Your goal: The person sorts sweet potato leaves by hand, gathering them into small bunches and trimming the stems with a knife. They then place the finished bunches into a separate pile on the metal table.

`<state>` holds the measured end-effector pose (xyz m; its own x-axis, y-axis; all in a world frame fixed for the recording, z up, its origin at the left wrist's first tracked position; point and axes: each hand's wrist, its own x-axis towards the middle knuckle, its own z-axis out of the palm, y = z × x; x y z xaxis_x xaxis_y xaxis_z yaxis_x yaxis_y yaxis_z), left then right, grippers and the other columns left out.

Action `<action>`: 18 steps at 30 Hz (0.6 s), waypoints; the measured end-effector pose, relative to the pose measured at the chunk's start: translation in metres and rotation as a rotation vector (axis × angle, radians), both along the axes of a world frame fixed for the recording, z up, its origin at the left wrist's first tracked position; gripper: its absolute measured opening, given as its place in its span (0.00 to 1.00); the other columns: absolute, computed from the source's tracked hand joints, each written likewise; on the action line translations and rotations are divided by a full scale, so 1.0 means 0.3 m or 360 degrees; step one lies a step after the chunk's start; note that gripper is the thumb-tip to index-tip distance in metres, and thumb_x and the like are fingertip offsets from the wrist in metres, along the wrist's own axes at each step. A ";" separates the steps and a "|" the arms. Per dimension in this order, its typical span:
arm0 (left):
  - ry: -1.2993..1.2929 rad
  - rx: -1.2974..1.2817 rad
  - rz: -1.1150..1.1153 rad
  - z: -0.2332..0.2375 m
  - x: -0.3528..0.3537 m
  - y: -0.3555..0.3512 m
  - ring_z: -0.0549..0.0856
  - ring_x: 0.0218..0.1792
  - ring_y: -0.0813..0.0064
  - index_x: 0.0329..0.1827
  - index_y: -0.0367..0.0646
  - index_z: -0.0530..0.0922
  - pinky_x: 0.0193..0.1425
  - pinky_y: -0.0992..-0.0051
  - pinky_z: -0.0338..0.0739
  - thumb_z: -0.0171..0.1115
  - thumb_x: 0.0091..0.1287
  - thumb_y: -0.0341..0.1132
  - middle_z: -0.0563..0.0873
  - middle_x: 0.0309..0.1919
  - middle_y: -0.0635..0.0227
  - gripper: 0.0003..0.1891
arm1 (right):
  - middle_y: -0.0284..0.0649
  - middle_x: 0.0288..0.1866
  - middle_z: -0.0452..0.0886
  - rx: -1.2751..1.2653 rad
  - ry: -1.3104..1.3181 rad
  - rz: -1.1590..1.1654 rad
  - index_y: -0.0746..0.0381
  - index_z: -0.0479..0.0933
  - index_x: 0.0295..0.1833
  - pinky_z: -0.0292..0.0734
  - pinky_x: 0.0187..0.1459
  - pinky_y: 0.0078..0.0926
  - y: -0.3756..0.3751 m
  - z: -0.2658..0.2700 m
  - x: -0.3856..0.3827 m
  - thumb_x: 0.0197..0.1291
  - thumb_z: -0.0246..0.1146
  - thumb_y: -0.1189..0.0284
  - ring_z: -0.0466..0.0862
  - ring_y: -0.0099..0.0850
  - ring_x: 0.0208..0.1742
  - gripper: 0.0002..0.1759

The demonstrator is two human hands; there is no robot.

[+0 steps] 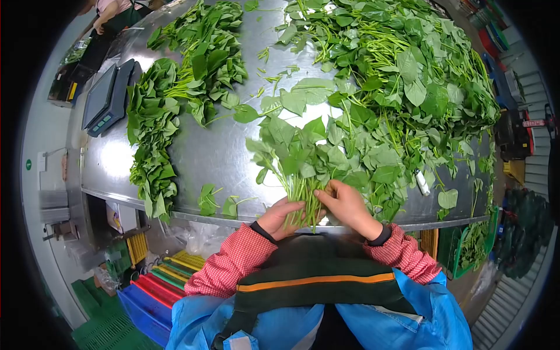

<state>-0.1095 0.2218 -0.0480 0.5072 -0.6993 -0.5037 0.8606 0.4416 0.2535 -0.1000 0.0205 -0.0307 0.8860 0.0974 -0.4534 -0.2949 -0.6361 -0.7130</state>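
Both my hands are at the near edge of a metal table (198, 140), around a bunch of leafy greens (297, 169). My left hand (281, 218) wraps round the stems from the left, low down. From the right, my right hand (345, 205) closes on the stems, thumb and fingers pressed near their middle. The leaves fan out away from me over the table, and the stem ends point towards my apron (315, 265). A large heap of loose greens (408, 76) lies just beyond and to the right.
Bundled greens (154, 122) lie in rows on the left, beside a digital scale (108, 99). A few loose leaves (207, 200) lie near the front edge. Stacked coloured crates (151, 291) stand below left, a green crate (466, 251) below right. Another person (114, 11) stands at the far left.
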 end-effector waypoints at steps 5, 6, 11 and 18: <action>0.0058 0.0176 -0.0157 -0.025 -0.008 -0.005 0.84 0.51 0.68 0.66 0.41 0.67 0.54 0.68 0.81 0.57 0.71 0.32 0.81 0.54 0.60 0.21 | 0.44 0.20 0.78 -0.0126 0.0020 0.0084 0.62 0.74 0.25 0.72 0.27 0.42 0.013 -0.008 0.002 0.58 0.64 0.50 0.82 0.46 0.26 0.25; 0.0014 0.0181 -0.0148 -0.022 -0.001 -0.003 0.84 0.49 0.70 0.65 0.42 0.67 0.52 0.70 0.82 0.58 0.71 0.32 0.82 0.53 0.61 0.21 | 0.45 0.20 0.78 -0.0189 0.0000 0.0122 0.62 0.74 0.25 0.72 0.27 0.42 0.017 0.013 0.012 0.58 0.65 0.51 0.82 0.46 0.26 0.24; -0.0310 0.0388 0.0079 0.018 -0.006 -0.033 0.83 0.42 0.75 0.62 0.43 0.70 0.46 0.74 0.82 0.59 0.70 0.28 0.82 0.49 0.66 0.18 | 0.44 0.20 0.79 -0.0194 -0.0510 0.0230 0.63 0.74 0.29 0.73 0.26 0.42 0.045 0.128 0.023 0.57 0.66 0.60 0.82 0.47 0.25 0.17; -0.0316 0.0393 0.0265 0.011 0.042 -0.009 0.83 0.40 0.76 0.59 0.43 0.72 0.44 0.74 0.81 0.59 0.70 0.28 0.82 0.45 0.69 0.15 | 0.43 0.20 0.78 0.0173 -0.0563 0.0021 0.62 0.73 0.33 0.74 0.26 0.43 0.098 0.100 0.085 0.55 0.66 0.68 0.81 0.47 0.23 0.10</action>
<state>-0.0968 0.2191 -0.0447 0.7089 -0.4685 -0.5272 0.7053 0.4763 0.5251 -0.0744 0.0500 -0.0007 0.9844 0.1407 -0.1058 -0.0104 -0.5532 -0.8330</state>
